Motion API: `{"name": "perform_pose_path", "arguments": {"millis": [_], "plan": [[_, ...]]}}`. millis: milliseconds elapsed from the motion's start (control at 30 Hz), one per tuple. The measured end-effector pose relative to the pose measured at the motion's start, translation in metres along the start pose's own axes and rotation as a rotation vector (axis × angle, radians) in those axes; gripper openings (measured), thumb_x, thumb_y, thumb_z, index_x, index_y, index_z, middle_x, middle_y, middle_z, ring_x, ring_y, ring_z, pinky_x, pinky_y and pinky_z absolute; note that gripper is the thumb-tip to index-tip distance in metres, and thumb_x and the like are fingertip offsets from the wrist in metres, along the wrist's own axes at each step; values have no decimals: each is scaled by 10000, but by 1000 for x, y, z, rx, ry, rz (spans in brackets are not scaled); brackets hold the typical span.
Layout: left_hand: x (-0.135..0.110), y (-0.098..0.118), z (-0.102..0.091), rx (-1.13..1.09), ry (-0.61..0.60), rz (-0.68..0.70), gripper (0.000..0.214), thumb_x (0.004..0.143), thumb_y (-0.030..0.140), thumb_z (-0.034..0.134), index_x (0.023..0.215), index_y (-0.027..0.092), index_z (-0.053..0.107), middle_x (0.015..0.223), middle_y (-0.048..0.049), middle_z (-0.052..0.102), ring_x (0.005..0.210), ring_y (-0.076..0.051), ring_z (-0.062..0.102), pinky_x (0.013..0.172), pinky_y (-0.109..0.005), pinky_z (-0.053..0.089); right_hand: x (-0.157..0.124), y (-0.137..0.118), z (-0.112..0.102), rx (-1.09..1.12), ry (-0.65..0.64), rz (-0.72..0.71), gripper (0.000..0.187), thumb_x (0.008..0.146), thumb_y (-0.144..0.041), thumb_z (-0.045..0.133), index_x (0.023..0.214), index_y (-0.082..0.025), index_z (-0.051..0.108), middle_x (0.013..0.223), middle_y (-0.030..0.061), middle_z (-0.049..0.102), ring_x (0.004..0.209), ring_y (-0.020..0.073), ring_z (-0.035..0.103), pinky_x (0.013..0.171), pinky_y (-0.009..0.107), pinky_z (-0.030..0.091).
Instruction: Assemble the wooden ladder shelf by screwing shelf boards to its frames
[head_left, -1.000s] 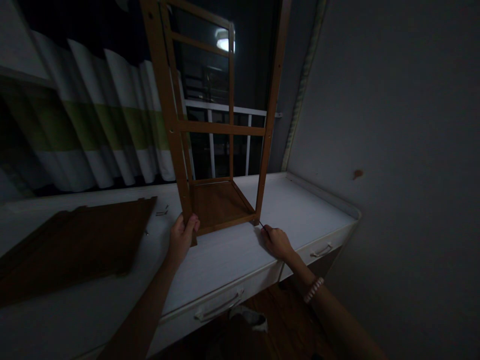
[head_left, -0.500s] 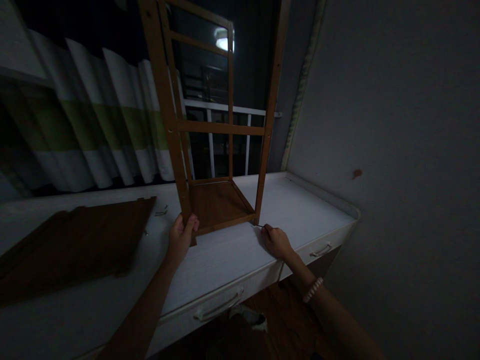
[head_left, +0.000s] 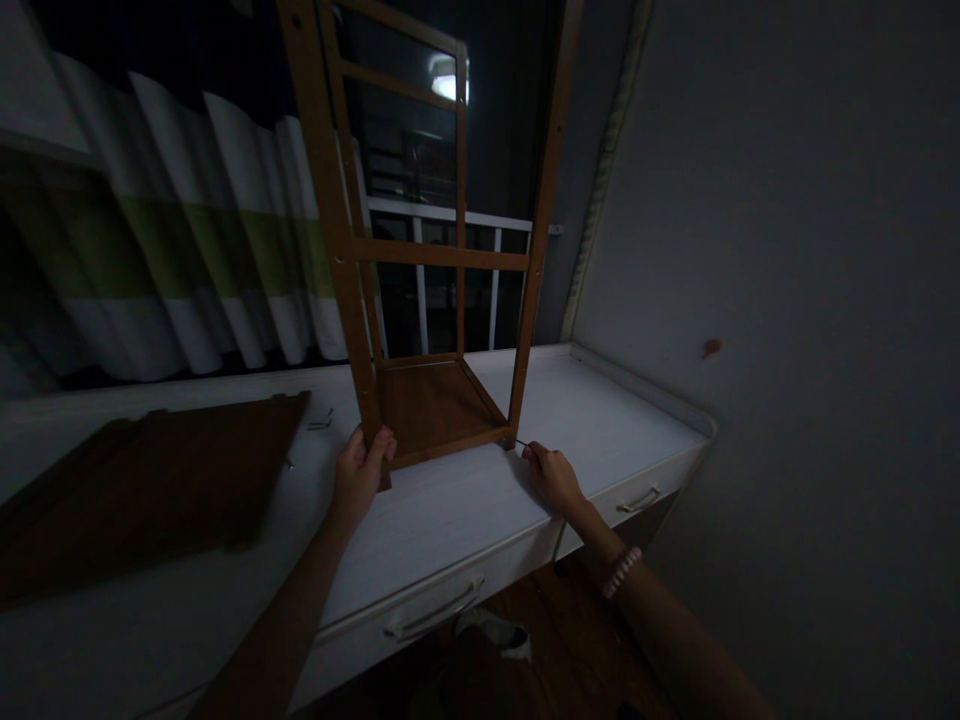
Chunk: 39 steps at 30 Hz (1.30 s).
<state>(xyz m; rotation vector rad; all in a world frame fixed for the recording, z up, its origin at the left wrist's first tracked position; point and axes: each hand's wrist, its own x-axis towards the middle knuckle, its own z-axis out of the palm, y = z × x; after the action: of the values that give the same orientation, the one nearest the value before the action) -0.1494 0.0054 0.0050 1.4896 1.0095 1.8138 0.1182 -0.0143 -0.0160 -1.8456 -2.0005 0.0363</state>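
A tall brown wooden shelf frame (head_left: 442, 257) stands upright on the white desk, with a wooden bottom shelf (head_left: 439, 400) between its legs. Around the base of its front left leg, my left hand (head_left: 362, 468) is closed, thumb to the front. My right hand (head_left: 553, 475) pinches a thin dark hex key (head_left: 523, 443). Its tip points at the foot of the front right leg (head_left: 512, 436); whether it sits in a screw there is too small to tell.
On the left of the desk (head_left: 615, 420) lies a dark brown wooden panel (head_left: 165, 480). Several small screws (head_left: 319, 424) lie beside it. Behind are a striped curtain (head_left: 217, 240) and a dark window; a wall (head_left: 810, 300) closes the right side. Drawer handles (head_left: 435, 612) stick out in front.
My right hand has shifted slightly, and the hex key's tip is now higher, beside the leg's foot instead of below it. My left hand keeps its hold on the leg.
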Motion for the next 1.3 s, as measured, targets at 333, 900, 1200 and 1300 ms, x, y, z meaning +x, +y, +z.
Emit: {"name": "perform_pose_path", "arguments": {"millis": [333, 900, 1200, 1300], "plan": [[0, -1, 0, -13, 3, -1, 254, 731, 392, 555, 652, 180, 440, 517, 62, 419, 496, -66, 424, 513, -211, 333, 0, 3, 4, -38, 26, -7, 364, 920, -329, 216, 965, -180, 545, 753, 83, 663, 680, 160, 612, 540, 229, 288], [-1, 1, 0, -12, 11, -13, 240, 735, 359, 546, 635, 183, 417, 518, 66, 412, 498, -66, 410, 532, -217, 329, 0, -1, 2, -74, 16, 9, 370, 920, -320, 207, 971, -173, 543, 763, 93, 662, 675, 168, 612, 536, 234, 297], [0, 0, 1, -44, 15, -22, 253, 716, 392, 564, 655, 183, 436, 524, 65, 417, 484, -63, 416, 499, -210, 329, -3, -12, -2, -239, -70, 30, 367, 913, -309, 201, 972, -172, 536, 819, 119, 662, 749, 203, 637, 607, 261, 392], [0, 0, 1, -36, 19, -9, 253, 719, 383, 566, 644, 182, 433, 519, 65, 421, 487, -61, 418, 512, -208, 335, -3, -14, -3, -257, -92, 24, 387, 910, -316, 198, 972, -166, 549, 839, 127, 664, 774, 211, 638, 639, 280, 412]]}}
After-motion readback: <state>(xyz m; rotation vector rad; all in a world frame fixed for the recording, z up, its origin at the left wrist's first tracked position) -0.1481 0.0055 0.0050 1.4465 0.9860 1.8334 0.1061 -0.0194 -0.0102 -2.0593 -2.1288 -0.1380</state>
